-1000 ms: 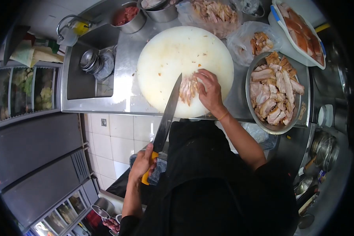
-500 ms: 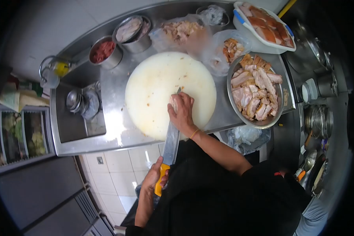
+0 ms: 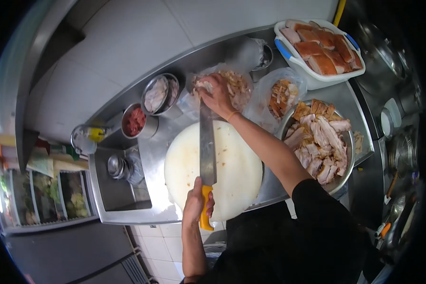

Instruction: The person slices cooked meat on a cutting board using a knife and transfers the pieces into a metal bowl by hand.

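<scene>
My left hand (image 3: 194, 206) is closed round the yellow handle of a long wide-bladed knife (image 3: 207, 146). The blade points away from me across the round white chopping board (image 3: 184, 163), its tip reaching past the far edge. My right hand (image 3: 217, 97) is over a plastic bag of chopped pale meat (image 3: 236, 87), near the knife tip. Its fingers are curled round some pale meat (image 3: 205, 86), partly hidden by the hand. Small brown scraps lie on the board.
Right of the board stands a metal bowl of sliced roast meat (image 3: 322, 137), with a bag of browned pieces (image 3: 280, 97) behind it. A white tub (image 3: 312, 75) holds roast pork slabs. Metal pots (image 3: 144, 125) of raw meat and a sink (image 3: 109, 194) are at left.
My right hand has moved from the board to the bag of chopped meat beyond it. My left hand has carried the knife forward, over the board. The view has shifted too.
</scene>
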Motion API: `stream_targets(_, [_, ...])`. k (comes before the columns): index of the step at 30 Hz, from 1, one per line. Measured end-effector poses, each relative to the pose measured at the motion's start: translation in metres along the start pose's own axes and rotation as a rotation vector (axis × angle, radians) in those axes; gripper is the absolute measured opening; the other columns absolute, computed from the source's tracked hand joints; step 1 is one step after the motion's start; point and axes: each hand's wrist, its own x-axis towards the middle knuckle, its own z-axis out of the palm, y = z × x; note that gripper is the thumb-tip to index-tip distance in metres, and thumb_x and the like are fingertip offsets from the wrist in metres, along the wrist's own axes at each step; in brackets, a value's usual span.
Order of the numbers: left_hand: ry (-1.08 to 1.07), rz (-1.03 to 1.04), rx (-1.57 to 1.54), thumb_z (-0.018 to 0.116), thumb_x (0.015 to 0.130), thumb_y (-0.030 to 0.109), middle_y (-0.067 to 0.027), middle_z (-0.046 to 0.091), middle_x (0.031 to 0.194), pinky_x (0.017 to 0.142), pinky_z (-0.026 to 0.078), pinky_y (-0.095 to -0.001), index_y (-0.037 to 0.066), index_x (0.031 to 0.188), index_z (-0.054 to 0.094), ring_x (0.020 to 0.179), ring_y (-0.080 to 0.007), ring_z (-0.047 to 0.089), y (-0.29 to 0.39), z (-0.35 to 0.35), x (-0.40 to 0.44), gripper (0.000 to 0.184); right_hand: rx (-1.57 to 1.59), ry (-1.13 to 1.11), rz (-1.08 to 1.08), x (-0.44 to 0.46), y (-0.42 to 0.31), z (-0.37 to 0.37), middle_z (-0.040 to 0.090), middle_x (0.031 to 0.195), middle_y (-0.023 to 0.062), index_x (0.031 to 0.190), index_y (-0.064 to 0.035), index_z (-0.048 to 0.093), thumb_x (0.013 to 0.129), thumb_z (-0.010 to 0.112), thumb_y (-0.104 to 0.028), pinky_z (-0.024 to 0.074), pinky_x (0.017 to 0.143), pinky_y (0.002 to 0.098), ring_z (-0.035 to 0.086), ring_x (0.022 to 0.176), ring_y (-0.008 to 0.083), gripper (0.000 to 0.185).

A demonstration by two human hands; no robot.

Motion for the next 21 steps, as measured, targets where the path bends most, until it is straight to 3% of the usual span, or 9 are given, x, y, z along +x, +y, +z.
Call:
stream_targets(4, [0.13, -0.017, 0.02, 0.032, 0.104, 0.066, -0.0046, 0.043, 0.05, 0.036, 0.038, -0.0297, 0.004, 0.074, 0.053, 0.036, -0.0168, 0.044, -0.015, 0.0, -0.006, 0.072, -0.294, -0.335, 0.196, -0.014, 0.042, 0.002, 0.057, 0.107, 0.0148, 0.101, -0.0081, 0.066, 0.075, 0.073, -0.012, 0.0432, 0.1, 0.0466, 0.055, 0.109, 0.0356, 0.027])
stream_targets(5, [0.16, -0.016, 0.007, 0.032, 0.104, 0.066, -0.0047, 0.044, 0.049, 0.036, 0.038, -0.0296, 0.004, 0.074, 0.053, 0.036, -0.017, 0.044, -0.023, -0.003, -0.009, 0.071, -0.338, -0.33, 0.135, -0.024, 0.048, 0.0, 0.057, 0.107, 0.0135, 0.102, -0.009, 0.068, 0.069, 0.076, -0.013, 0.042, 0.101, 0.0485, 0.053, 0.113, 0.036, 0.033])
stream_targets(8, [0.216, -0.078, -0.101, 0.033, 0.102, 0.07, -0.0023, 0.04, 0.047, 0.034, 0.035, -0.0294, 0.008, 0.074, 0.052, 0.033, -0.017, 0.039, -0.046, -0.007, -0.022, 0.071, -0.416, -0.25, 0.092, -0.041, 0.04, -0.002, 0.062, 0.101, 0.0105, 0.089, -0.0115, 0.07, 0.067, 0.076, -0.01, 0.0458, 0.096, 0.0432, 0.058, 0.105, 0.031, 0.023])
stream_targets(10, [0.278, -0.098, -0.157, 0.035, 0.101, 0.071, -0.0021, 0.04, 0.047, 0.034, 0.034, -0.0294, 0.009, 0.074, 0.052, 0.033, -0.0164, 0.039, -0.056, -0.009, -0.031, 0.069, -0.387, -0.613, 0.312, -0.057, 0.078, 0.03, 0.066, 0.092, 0.0083, 0.086, -0.0111, 0.07, 0.068, 0.074, -0.006, 0.0468, 0.091, 0.0423, 0.062, 0.096, 0.0277, 0.018])
stream_targets(12, [0.325, -0.077, -0.146, 0.034, 0.103, 0.067, -0.0046, 0.042, 0.048, 0.035, 0.035, -0.0315, 0.007, 0.076, 0.051, 0.034, -0.0188, 0.039, -0.059, -0.01, -0.037, 0.069, -0.251, -0.282, 0.09, -0.052, 0.042, -0.007, 0.068, 0.087, 0.0068, 0.085, -0.0102, 0.07, 0.072, 0.071, -0.002, 0.0481, 0.086, 0.0402, 0.064, 0.088, 0.0247, 0.015])
stream_targets(15, [0.361, -0.13, -0.163, 0.036, 0.102, 0.069, -0.004, 0.041, 0.048, 0.034, 0.033, -0.0296, 0.009, 0.076, 0.051, 0.034, -0.0169, 0.039, -0.069, -0.016, -0.053, 0.068, -0.171, -0.13, 0.133, -0.06, -0.025, -0.089, 0.069, 0.091, 0.0074, 0.088, -0.0109, 0.072, 0.074, 0.07, 0.0, 0.0495, 0.084, 0.0404, 0.064, 0.093, 0.0263, 0.018])
stream_targets(17, [0.381, -0.136, -0.141, 0.037, 0.1, 0.072, -0.0028, 0.04, 0.047, 0.034, 0.032, -0.0285, 0.01, 0.075, 0.049, 0.033, -0.0159, 0.038, -0.077, -0.023, -0.06, 0.068, -0.242, 0.064, 0.093, -0.08, -0.042, -0.142, 0.069, 0.093, 0.0087, 0.092, -0.0117, 0.073, 0.076, 0.071, 0.001, 0.0503, 0.086, 0.0414, 0.065, 0.096, 0.028, 0.021])
stream_targets(21, [0.362, -0.066, -0.07, 0.037, 0.097, 0.076, -0.001, 0.038, 0.046, 0.034, 0.031, -0.0275, 0.013, 0.073, 0.048, 0.032, -0.0149, 0.037, -0.087, -0.032, -0.064, 0.069, -0.642, 0.146, 0.17, -0.117, -0.041, -0.291, 0.069, 0.104, 0.0114, 0.102, -0.0127, 0.075, 0.076, 0.076, -0.004, 0.05, 0.092, 0.0433, 0.062, 0.105, 0.0318, 0.028])
